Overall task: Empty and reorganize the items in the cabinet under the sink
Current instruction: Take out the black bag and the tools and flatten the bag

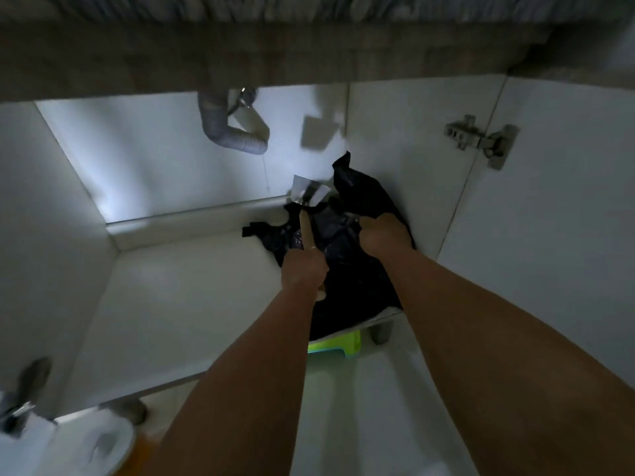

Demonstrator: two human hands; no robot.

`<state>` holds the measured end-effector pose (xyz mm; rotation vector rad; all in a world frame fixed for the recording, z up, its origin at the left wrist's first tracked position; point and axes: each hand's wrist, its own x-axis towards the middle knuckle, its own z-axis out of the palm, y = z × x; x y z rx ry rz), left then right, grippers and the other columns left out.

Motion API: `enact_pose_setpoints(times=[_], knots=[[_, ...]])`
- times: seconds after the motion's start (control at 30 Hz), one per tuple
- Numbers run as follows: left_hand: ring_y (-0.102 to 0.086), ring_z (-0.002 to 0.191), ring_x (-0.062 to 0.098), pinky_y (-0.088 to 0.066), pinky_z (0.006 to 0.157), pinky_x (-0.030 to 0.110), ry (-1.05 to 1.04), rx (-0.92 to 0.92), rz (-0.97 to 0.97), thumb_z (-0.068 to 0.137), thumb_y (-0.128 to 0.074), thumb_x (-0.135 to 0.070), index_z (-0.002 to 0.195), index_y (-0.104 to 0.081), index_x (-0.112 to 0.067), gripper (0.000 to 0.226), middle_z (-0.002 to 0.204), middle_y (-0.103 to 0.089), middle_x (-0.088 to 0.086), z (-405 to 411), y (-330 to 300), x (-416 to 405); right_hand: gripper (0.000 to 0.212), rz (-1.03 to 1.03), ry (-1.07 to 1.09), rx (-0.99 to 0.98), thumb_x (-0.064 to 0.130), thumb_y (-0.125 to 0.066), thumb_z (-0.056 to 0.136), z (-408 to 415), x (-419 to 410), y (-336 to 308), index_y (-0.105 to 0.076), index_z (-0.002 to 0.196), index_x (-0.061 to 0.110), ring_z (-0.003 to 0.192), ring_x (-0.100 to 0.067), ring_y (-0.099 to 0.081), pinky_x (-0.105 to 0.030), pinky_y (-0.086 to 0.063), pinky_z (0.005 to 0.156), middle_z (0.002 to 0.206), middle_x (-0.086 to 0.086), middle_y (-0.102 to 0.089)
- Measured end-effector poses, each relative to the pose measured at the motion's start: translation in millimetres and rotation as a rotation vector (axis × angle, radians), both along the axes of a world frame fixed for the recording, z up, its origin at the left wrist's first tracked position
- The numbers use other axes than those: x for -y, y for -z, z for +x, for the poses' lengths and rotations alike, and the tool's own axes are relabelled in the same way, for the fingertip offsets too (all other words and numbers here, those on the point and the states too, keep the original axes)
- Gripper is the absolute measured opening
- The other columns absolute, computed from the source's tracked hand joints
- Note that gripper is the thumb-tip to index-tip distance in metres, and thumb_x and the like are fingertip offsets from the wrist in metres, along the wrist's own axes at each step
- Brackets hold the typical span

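Left hand (pixel 302 267) is gripping a wooden-handled metal scraper (pixel 307 201); right hand (pixel 383 231) is clutching the crumpled black plastic bag (pixel 357 286) beside the cabinet's right wall (pixel 395 149).

Setting: home kitchen or bathroom, under-sink cabinet (pixel 192 304). You face white laminate panels on the floor, back and sides. Grey corrugated drain hose (pixel 223 132) drops from the top edge near the back wall. Metal concealed hinge (pixel 481 140) sits on the right side panel. Stone-patterned counter (pixel 309 8) edge runs above. White floor (pixel 378 389) lies below the cabinet's front edge.
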<state>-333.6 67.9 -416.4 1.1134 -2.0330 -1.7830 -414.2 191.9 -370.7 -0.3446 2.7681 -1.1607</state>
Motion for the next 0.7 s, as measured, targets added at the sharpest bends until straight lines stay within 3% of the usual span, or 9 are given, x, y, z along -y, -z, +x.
enact_pose_setpoints(times=[0.03, 0.1, 0.13, 0.2, 0.27, 0.33, 0.47, 0.6, 0.7], knots=[[-0.068, 0.08, 0.034, -0.053, 0.066, 0.04, -0.005, -0.018, 0.024, 0.096, -0.051, -0.03, 0.098, -0.067, -0.001, 0.034, 0.098, -0.074, 0.015, 18.6, -12.5, -8.6, 0.024, -0.052, 0.032, 0.03, 0.019, -0.048, 0.101, 18.2, -9.5, -10.4, -0.06, 0.087, 0.004, 0.095, -0.027, -0.056, -0.029, -0.046, 0.082, 0.09, -0.004, -0.054], [-0.057, 0.061, 0.026, -0.042, 0.053, 0.03, -0.031, -0.057, 0.09, 0.098, -0.051, -0.03, 0.08, -0.062, -0.005, 0.032, 0.089, -0.074, 0.016, 55.9, -31.8, -27.1, 0.031, -0.177, 0.102, 0.17, 0.029, -0.055, 0.099, 53.4, -27.8, -25.7, -0.062, 0.109, 0.001, 0.091, -0.029, -0.061, -0.032, -0.056, 0.079, 0.1, -0.013, -0.06], [-0.051, 0.053, 0.023, -0.036, 0.05, 0.027, -0.037, -0.064, 0.12, 0.098, -0.053, -0.031, 0.075, -0.059, -0.005, 0.035, 0.087, -0.073, 0.018, 72.8, -39.4, -36.3, 0.036, -0.242, 0.134, 0.285, 0.035, -0.059, 0.097, 70.8, -37.4, -31.1, -0.06, 0.111, 0.001, 0.081, -0.029, -0.061, -0.031, -0.058, 0.065, 0.098, -0.015, -0.061], [-0.042, 0.043, 0.019, -0.031, 0.042, 0.024, -0.018, -0.062, 0.197, 0.1, -0.054, -0.036, 0.075, -0.058, -0.001, 0.043, 0.083, -0.071, 0.02, 108.0, -54.9, -56.3, 0.035, -0.311, 0.177, 0.541, 0.039, -0.062, 0.095, 107.3, -60.1, -40.1, -0.058, 0.097, 0.004, 0.063, -0.022, -0.055, -0.023, -0.041, 0.048, 0.077, -0.012, -0.059], [-0.033, 0.029, 0.014, -0.027, 0.035, 0.017, -0.015, -0.074, 0.275, 0.101, -0.047, -0.053, 0.082, -0.06, 0.001, 0.059, 0.06, -0.06, 0.012, 144.3, -68.3, -75.5, 0.025, -0.344, 0.216, 0.656, 0.031, -0.059, 0.097, 140.2, -82.9, -41.6, -0.057, 0.094, 0.007, 0.066, -0.019, -0.056, -0.024, -0.033, 0.053, 0.07, -0.009, -0.058], [-0.027, 0.023, 0.012, -0.024, 0.033, 0.012, -0.018, -0.084, 0.299, 0.101, -0.039, -0.059, 0.083, -0.058, -0.001, 0.064, 0.054, -0.055, 0.009, 177.7, -74.4, -92.1, 0.02, -0.369, 0.229, 0.67, 0.029, -0.058, 0.097, 169.2, -104.7, -35.3, -0.057, 0.098, 0.008, 0.067, -0.018, -0.059, -0.025, -0.033, 0.057, 0.071, -0.009, -0.058], [-0.033, 0.039, 0.015, -0.025, 0.038, 0.02, -0.025, -0.077, 0.342, 0.108, -0.036, -0.033, 0.078, -0.048, -0.005, 0.042, 0.078, -0.062, 0.014, 225.0, -62.2, -111.4, 0.041, -0.337, 0.202, 0.591, 0.042, -0.069, 0.091, 212.5, -132.8, -2.9, -0.058, 0.113, 0.008, 0.061, -0.016, -0.062, -0.022, -0.039, 0.054, 0.074, -0.006, -0.063], [-0.042, 0.049, 0.017, -0.031, 0.046, 0.024, -0.025, -0.009, 0.266, 0.105, -0.042, -0.029, 0.074, -0.056, -0.006, 0.041, 0.07, -0.065, 0.007, 258.3, -14.4, -136.9, 0.045, -0.283, 0.22, 0.496, 0.051, -0.073, 0.082, 241.5, -155.6, 57.1, -0.063, 0.095, 0.008, 0.069, -0.024, -0.068, -0.029, -0.043, 0.057, 0.083, -0.012, -0.067], [-0.046, 0.045, 0.017, -0.035, 0.043, 0.023, -0.021, 0.022, 0.194, 0.104, -0.042, -0.032, 0.084, -0.066, -0.004, 0.042, 0.068, -0.064, 0.007, 279.8, 37.0, -168.3, 0.049, -0.264, 0.253, 0.452, 0.056, -0.07, 0.082, 262.6, -171.2, 103.0, -0.059, 0.074, 0.009, 0.077, -0.029, -0.07, -0.027, -0.04, 0.054, 0.076, -0.011, -0.063]])
